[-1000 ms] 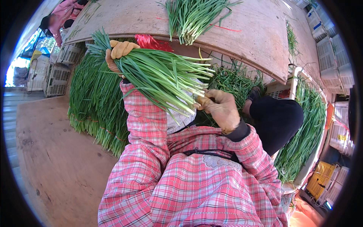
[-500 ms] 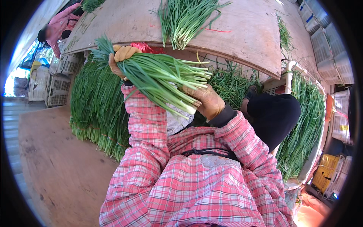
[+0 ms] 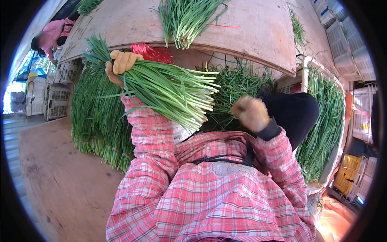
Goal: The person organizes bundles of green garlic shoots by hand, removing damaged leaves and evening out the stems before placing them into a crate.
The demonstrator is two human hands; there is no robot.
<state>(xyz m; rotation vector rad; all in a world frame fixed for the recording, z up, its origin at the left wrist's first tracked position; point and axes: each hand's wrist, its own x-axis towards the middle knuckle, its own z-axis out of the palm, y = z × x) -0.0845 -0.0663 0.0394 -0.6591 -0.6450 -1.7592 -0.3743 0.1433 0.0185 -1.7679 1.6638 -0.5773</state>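
Note:
A bunch of garlic chives [image 3: 167, 86] lies across the front of my body, leaf tips to the upper left and pale cut stems fanned out to the right. My left hand [image 3: 124, 62], in a tan glove, is wrapped round its leafy part. Off the stem ends to the right, my right hand [image 3: 250, 113] hangs apart from the bunch. Motion smears its gloved fingers, so their shape is unclear. Another bunch of chives [image 3: 186, 22] rests on the wooden board [image 3: 258, 36] ahead, with a red tie [image 3: 223, 26] beside it.
Tied chive bundles [image 3: 100, 115] stand packed at my left, beside a plywood sheet [image 3: 60, 173]. Loose greens [image 3: 238, 86] lie beneath the board's edge near red netting [image 3: 151, 53]. A white crate [image 3: 344, 133] of chives is at my right. A person in pink [image 3: 56, 30] bends at far left.
My right hand has let go of the stem ends and moved away to the right. The bunch, still in my left hand, has shifted slightly left, its stems more spread.

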